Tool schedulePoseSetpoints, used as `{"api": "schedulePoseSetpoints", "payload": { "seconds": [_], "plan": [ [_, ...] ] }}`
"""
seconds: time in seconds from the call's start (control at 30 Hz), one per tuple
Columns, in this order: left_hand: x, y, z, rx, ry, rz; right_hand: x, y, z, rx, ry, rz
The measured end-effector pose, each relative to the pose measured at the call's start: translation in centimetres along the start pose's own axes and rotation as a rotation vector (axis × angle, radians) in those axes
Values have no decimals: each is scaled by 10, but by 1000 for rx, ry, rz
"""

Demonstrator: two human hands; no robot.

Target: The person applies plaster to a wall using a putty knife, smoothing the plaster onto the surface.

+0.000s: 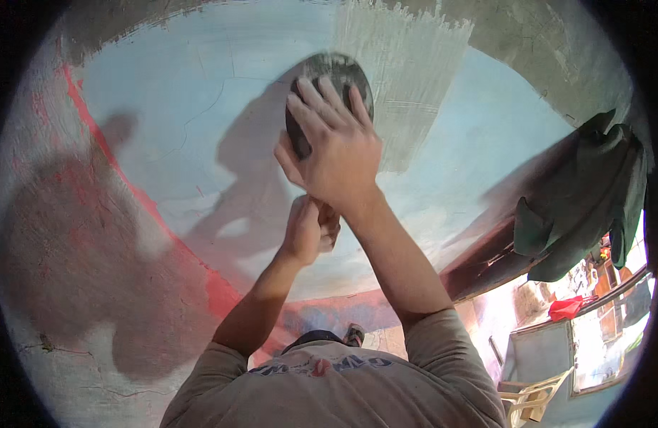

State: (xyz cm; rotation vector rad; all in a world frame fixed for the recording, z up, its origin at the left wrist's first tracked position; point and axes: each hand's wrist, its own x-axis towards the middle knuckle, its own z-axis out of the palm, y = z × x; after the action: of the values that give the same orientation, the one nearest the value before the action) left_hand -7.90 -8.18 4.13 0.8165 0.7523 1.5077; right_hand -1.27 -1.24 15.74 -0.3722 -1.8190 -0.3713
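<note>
A dark, roughly oval disc point(365, 85) is up against the wall, its surface worn and smudged with grey. My right hand point(340, 157) lies over it with fingers spread flat on its face and the thumb off its lower left side. Just below the right wrist, my left hand point(305, 232) is closed in a fist. What the left fingers wrap round is hidden; it may be a handle of the disc.
Around the disc the wall point(165, 93) is pale blue, with a grey coated patch point(422, 85) and a red border point(147, 203). A dark green cloth point(579, 200) hangs at the right. A plastic chair point(532, 399) stands at the lower right, near a bright opening.
</note>
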Motion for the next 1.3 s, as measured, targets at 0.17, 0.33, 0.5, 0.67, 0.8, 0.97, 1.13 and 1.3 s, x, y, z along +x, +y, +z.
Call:
{"api": "schedulePoseSetpoints", "payload": {
  "seconds": [0.17,0.33,0.5,0.67,0.8,0.97,1.13,1.3],
  "plan": [
    [6,21,13,21,35,-9,19,7,2,23,47,-16],
    [-7,-10,-4,-2,25,-1,-19,-3,5,22,-44,2],
    [9,30,18,39,-4,35,29,6,-5,3,6,-17],
    [2,0,2,-17,124,4,3,-3,5,-5,3,-12],
    [-5,4,2,47,79,-8,2,-1,0,10,-4,-2],
    [13,57,23,44,-41,12,55,6,-4,-9,59,-34],
    [-6,14,18,-2,157,-10,7,-1,1,22,34,-28],
    [6,27,13,-24,-9,-25,38,7,-5,10,52,-37]
  ]
}}
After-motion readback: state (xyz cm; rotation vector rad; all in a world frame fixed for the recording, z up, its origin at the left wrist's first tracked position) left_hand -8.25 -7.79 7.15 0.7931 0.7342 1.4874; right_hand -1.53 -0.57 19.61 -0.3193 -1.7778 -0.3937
